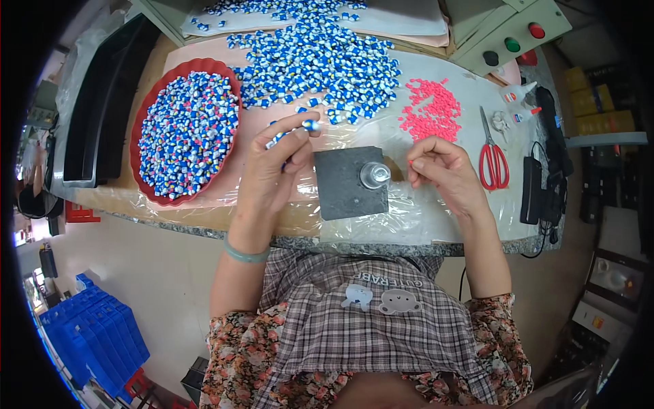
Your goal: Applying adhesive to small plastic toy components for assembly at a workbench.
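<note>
While left hand [271, 163] pinches small blue-and-white piece [312, 125], yellow-marked, near dark grey square slab [340, 184], right hand [446, 174] grips tiny bright-pink bit [410, 164] in fingertips; similar blue-and-white pieces [275, 140] show against left palm.

The checked apron [381, 334] bears pale lettering [390, 278].

I see a jar [375, 176] on the slab [344, 187]; around that slab, the trinket heap [320, 65] at twelve o'clock, pellets [443, 105] between one and two, scissors [490, 144] near three, bowl [170, 200] past nine.
</note>
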The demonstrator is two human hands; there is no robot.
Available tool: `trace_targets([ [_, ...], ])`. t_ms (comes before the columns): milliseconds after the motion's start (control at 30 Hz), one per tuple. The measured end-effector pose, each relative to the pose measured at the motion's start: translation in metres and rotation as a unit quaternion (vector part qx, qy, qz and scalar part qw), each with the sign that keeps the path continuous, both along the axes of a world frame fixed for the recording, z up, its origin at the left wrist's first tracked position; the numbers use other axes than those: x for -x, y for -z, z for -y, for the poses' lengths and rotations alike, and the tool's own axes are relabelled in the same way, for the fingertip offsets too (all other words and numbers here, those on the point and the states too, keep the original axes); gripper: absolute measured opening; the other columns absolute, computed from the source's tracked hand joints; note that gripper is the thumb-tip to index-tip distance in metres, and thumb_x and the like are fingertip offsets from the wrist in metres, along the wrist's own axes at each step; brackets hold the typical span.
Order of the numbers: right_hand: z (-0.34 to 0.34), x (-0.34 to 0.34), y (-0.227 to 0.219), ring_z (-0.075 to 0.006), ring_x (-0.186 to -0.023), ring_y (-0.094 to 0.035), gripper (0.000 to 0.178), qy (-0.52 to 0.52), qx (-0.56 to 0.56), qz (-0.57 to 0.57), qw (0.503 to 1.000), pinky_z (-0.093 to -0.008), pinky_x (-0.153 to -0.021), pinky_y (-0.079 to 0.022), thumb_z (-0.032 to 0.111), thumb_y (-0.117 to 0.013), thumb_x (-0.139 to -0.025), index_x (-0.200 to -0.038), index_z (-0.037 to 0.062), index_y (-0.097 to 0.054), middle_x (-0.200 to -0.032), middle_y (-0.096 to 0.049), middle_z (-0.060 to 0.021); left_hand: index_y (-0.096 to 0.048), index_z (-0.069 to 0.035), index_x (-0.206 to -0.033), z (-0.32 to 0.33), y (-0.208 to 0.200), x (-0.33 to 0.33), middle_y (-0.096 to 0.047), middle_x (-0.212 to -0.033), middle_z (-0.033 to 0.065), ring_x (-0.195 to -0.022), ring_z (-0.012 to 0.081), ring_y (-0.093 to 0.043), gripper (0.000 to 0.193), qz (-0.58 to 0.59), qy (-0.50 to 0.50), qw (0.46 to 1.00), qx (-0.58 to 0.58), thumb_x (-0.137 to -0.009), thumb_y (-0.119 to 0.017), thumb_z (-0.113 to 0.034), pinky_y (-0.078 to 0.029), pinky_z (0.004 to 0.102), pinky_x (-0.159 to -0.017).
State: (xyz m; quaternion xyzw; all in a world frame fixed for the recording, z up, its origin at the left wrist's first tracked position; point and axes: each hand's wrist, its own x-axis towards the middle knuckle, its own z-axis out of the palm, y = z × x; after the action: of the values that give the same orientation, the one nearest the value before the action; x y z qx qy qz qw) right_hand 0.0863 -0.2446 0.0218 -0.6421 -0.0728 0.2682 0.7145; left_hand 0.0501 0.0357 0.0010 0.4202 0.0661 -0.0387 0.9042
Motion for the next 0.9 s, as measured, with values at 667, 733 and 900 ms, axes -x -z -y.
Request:
trace_targets([
  [667, 0.008, 0.008, 0.010, -0.0091, -0.067, -0.059, 0.006, 0.043, 0.024, 0.009, 0.999, -0.0223, -0.062, -0.049, 0.003, -0.061, -0.090, -0.095, 0.0010, -0.063, -0.076, -0.062, -0.0032, -0.070, 0.000, -0.096, 0.001, 0.003, 0.040, -0.058, -0.077, -0.0012, -0.061, 0.0040, -0.043, 0.014, -0.020, 0.071, 0.992, -0.098, -0.091, -0.064, -0.011, -0.032, 0.0197, -0.054],
  [733, 0.010, 0.009, 0.011, -0.0091, -0.068, -0.059, 0.007, 0.042, 0.000, -0.013, 0.999, -0.0222, -0.061, -0.049, 0.003, -0.061, -0.090, -0.097, 0.0013, -0.062, -0.076, -0.061, -0.0029, -0.070, -0.001, -0.098, 0.002, 0.000, 0.047, -0.057, -0.073, 0.0009, -0.061, 0.0073, -0.047, 0.013, -0.040, 0.086, 0.978, -0.185, -0.089, -0.065, -0.009, -0.036, 0.0222, -0.054],
  [900, 0.014, 0.013, 0.011, -0.0094, -0.070, -0.060, 0.010, 0.029, -0.035, -0.049, 0.998, -0.0223, -0.061, -0.049, 0.003, -0.063, -0.089, -0.099, 0.0014, -0.061, -0.080, -0.062, -0.0032, -0.069, -0.005, -0.102, 0.014, -0.010, 0.049, -0.057, -0.074, 0.0083, -0.066, 0.0195, -0.056, 0.022, 0.221, 0.093, 0.805, -0.542, -0.080, -0.068, -0.004, -0.045, 0.0303, -0.060],
])
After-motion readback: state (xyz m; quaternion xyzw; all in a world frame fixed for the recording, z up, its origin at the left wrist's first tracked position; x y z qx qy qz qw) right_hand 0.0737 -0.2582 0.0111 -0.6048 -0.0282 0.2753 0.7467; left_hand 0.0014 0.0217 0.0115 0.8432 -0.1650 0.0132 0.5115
